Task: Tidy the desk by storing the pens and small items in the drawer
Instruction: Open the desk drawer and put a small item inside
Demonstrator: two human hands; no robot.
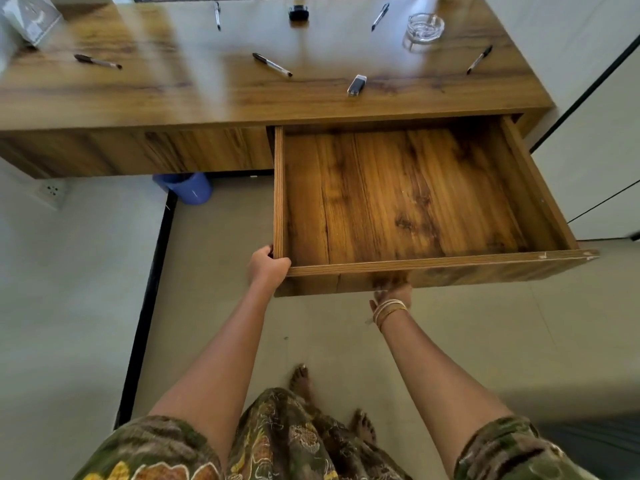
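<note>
Drawer (398, 195): pulled fully out below the worktop (173, 95), nothing in it.
Left hand (268, 266): closed over the drawer's front left corner.
Right hand (393, 296): under the front panel, fingers hidden; grip cannot be told.
Pens (272, 64): five scattered on the worktop, with a small lighter-like item (356, 85), black cap (298, 12), glass ashtray (425, 26).

Drawer (408, 199): pulled out, bare inside.
Your left hand (268, 268): grips its front-left corner.
Your right hand (393, 296): under front panel.
Pens (272, 64): on desk (138, 95).
</note>
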